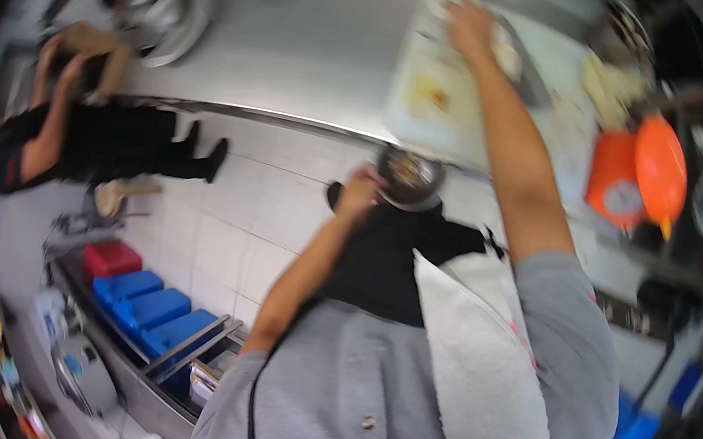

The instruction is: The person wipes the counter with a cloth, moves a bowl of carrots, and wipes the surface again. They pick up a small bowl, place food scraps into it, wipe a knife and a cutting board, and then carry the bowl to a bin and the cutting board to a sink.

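Reaching while holding seemed the step: the left hand's fingers closed on the bowl at the board's 6 o'clock; the right hand's, near 11 o'clock, were too blurred to judge—moving on called for a level bowl.

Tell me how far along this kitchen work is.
Partway, it seems. Looks done: the metal bowl already has brownish contents. In hand: the left hand holds that bowl by the edge of the counter, while the right hand reaches over the cutting board. Left, probably: cleaning yellow-brown smears off the board. Blur hides what else remains.
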Motion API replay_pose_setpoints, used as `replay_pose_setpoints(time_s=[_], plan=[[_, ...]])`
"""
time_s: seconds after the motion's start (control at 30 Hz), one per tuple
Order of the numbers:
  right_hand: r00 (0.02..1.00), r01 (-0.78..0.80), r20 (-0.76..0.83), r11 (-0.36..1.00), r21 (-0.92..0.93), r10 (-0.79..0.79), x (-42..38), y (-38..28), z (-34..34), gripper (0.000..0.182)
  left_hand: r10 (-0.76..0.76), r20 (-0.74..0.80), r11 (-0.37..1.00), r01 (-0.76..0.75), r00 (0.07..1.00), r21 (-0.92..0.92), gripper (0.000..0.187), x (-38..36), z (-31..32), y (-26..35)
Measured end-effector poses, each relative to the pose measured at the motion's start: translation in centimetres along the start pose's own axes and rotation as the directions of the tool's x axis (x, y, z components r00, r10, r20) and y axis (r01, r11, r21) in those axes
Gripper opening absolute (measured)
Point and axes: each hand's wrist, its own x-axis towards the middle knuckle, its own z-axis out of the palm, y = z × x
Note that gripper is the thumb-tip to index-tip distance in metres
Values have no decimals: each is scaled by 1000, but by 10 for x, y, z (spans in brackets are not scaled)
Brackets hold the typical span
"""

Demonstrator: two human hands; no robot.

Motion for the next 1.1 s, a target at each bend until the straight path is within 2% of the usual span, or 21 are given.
replay_pose_setpoints(time_s=[0.03, 0.07, 0.17, 0.23, 0.37, 0.43, 0.47, 0.53, 0.63, 0.7, 0.77, 0.87, 0.97, 1.0, 1.1], plan=[[990, -94, 109, 995, 44, 88, -12, -12, -29, 34, 36, -21, 999, -35, 999, 25, 12, 1, 7, 4], [958, -96, 275, 995, 41, 81, -19, -14, -42, 41, 14, 4, 1000, -14, 1000, -24, 12, -8, 12, 9], [940, -190, 309, 975, 112, 147, -44, -36, -69, 40, -15, 34, 997, 17, 999, -74, 11, 0, 6, 9], [958, -170, 260, 973, 158, 125, -61, -45, -74, 40, -30, 17, 994, 32, 999, -101, 15, -9, 15, 23], [957, -109, 288, 973, 203, 47, -97, -58, -93, 40, -46, 61, 995, 51, 997, -86, 18, -5, 10, 34], [961, -84, 278, 969, 231, 17, -117, -66, -103, 41, -15, 104, 995, 25, 995, -99, 9, 1, 4, 29], [956, -90, 291, 970, 228, 20, -126, -71, -110, 41, -26, 96, 994, 36, 995, -103, 14, -5, 7, 37], [973, -57, 229, 981, 185, 13, -139, -84, -125, 39, -29, 114, 993, 41, 993, -109, 12, -6, 3, 30], [967, -83, 252, 978, 191, 33, -161, -102, -137, 43, 7, 122, 989, 12, 992, -149, 10, -12, 7, 34], [975, -69, 221, 980, 189, 26, -175, -114, -145, 47, -71, 120, 985, 88, 990, -147, 9, -25, 16, 47], [963, -90, 265, 983, 162, 45, -184, -127, -154, 48, -60, 146, 984, 83, 987, -158, 8, -21, 14, 40], [969, -90, 246, 941, 325, 8, -195, -133, -160, 48, -37, 142, 984, 61, 989, -168, 7, -19, 11, 23], [984, -132, 175, 848, 514, 47, -175, -124, -178, 45, 10, 79, 981, 5, 997, -191, 8, -31, 21, 33], [979, -170, 191, 802, 572, 71, -159, -118, -185, 45, -12, 91, 983, 29, 996, -181, 9, -32, 22, 34], [983, -149, 167, 865, 478, 77, -98, -90, -168, 46, -58, 73, 984, 69, 996, -167, 9, -30, 19, 27]])
